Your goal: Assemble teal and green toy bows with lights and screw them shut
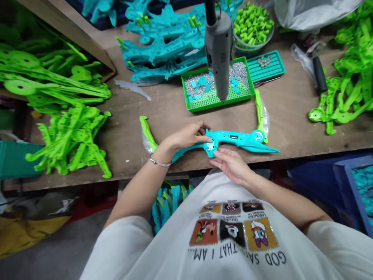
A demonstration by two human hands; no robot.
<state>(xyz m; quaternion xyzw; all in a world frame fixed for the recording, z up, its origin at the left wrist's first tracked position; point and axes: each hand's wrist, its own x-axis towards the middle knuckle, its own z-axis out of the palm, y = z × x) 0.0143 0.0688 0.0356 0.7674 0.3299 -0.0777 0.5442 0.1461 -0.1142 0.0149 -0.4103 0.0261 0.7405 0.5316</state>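
**A:** Where does the teal bow piece (236, 140) lie?

**B:** On the desk (291, 105), on the near side of the green tray (204, 103) and close to the front edge. The left hand (188, 136) is curled over its middle and grips it. The right hand (231, 165) comes from nearer still, fingers stretched to the lower edge. I cannot tell whether they pinch anything.

**A:** What could go wrong?

**B:** I'd judge the edge the main risk. With so little desk on the near side, a shove or a slack grip could tip the piece off. The grey screwdriver (218, 54) hangs right over the tray, so a hand lifted carelessly could knock it. A bumped tray would scatter its silver screws (241, 72).

**A:** And what can't you see?

**B:** The left fingers cover the middle, and the wrist hides the piece's end farthest from the tray. The screwdriver's top is cut off. The pale bit (212, 149) at the right fingertips is too small to identify.
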